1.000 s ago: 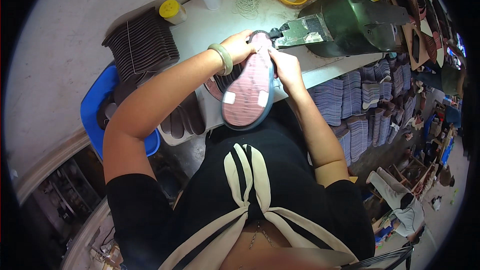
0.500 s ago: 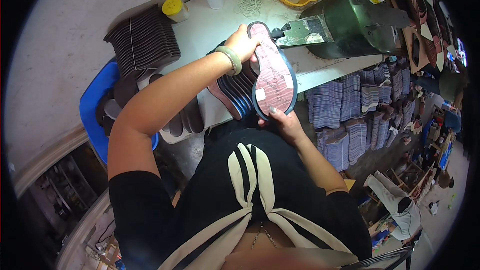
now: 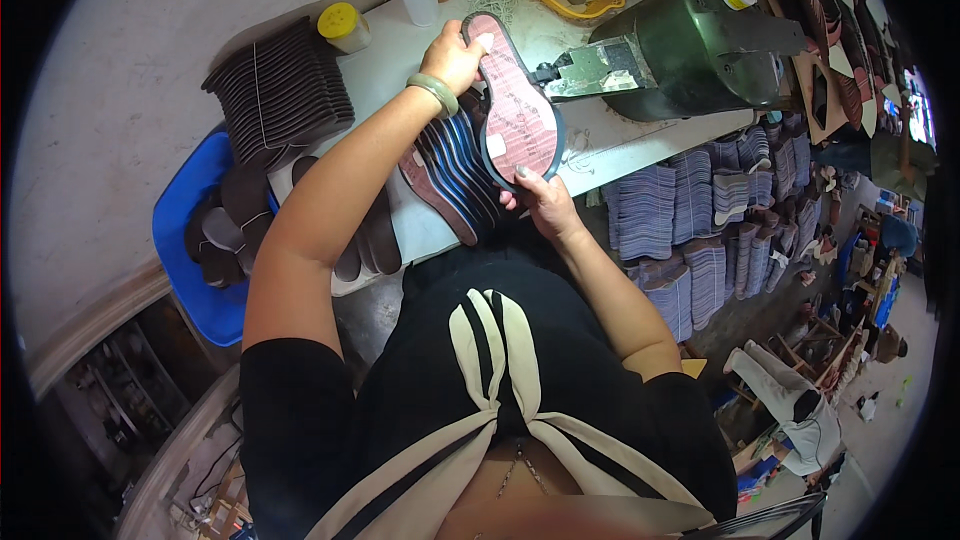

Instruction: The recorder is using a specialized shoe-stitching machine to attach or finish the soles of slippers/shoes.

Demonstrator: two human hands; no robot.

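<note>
1. Sandal sole, pink-faced and dark-rimmed, up in the air above the near edge of the white surface, narrow end pointing away from the body! Its underside is out of sight, and the dark marks on the pink face are too small to make out.
2. Left hand, green bangle on the wrist, gripping the narrow end: thumb across the face, the other fingers mostly hidden behind.
3. Right hand pinching the wide end, thumb on top, a couple of fingertips peeping out below; the rest are covered.
4. Just to the left, a row of dark and blue-edged soles stands packed together, its far end lost behind the left wrist and its right side partly masked by the held sole.
5. Over to the right, the green machine pokes its front plate close to the sole's edge; touching or just apart, this angle can't say.
6. Far side now: yellow basket running up to the frame's upper edge, contents jumbled.
7. Left flank: blue bin, partly screened by the left arm, dark pieces inside overlapping too much to count.
</note>
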